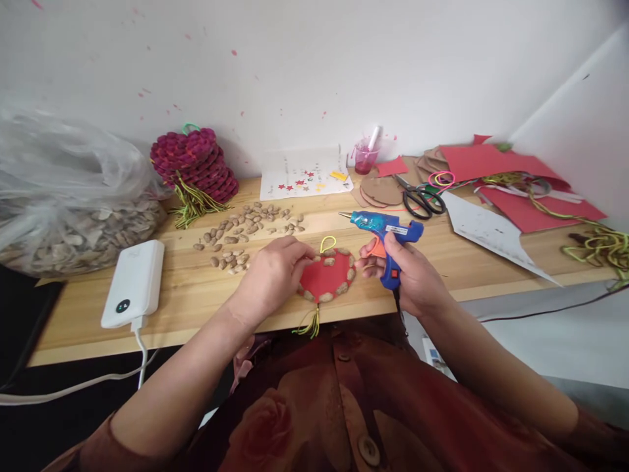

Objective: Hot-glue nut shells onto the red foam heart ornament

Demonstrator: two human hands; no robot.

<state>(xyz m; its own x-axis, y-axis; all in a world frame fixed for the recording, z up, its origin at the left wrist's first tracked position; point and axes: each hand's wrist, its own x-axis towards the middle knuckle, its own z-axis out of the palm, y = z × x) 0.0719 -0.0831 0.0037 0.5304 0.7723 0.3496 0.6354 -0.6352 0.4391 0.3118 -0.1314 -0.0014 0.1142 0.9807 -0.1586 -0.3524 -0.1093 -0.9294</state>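
Red disc (319, 280) at the table's front edge, between both hands, peanuts around its rim plus one further in — yellow loop (327, 244) on its far side, tassel (309, 326) hanging past the table edge on the near side.

Left hand (278, 269): over disc's left side, thumb and fingertips pinched together at the rim; can't tell if a peanut is between them. Right hand (413, 275): wrapped round blue glue gun (388, 229), fingers curled at the orange trigger, nozzle pointing left, beyond the disc; fingertips near disc's right rim.

Loose peanuts (250, 223) spread beyond and left of left hand. Farther left: white power bank (133, 283), plastic bag (73, 216), purple-red stack (194, 164). Bare wood between power bank and left hand — open room there. Beyond right hand: scissors (420, 202), cardboard discs (383, 191), white sheet (491, 233), red paper (531, 203) — crowded side. Wooden table (196, 314) ends just nearer than the hands.
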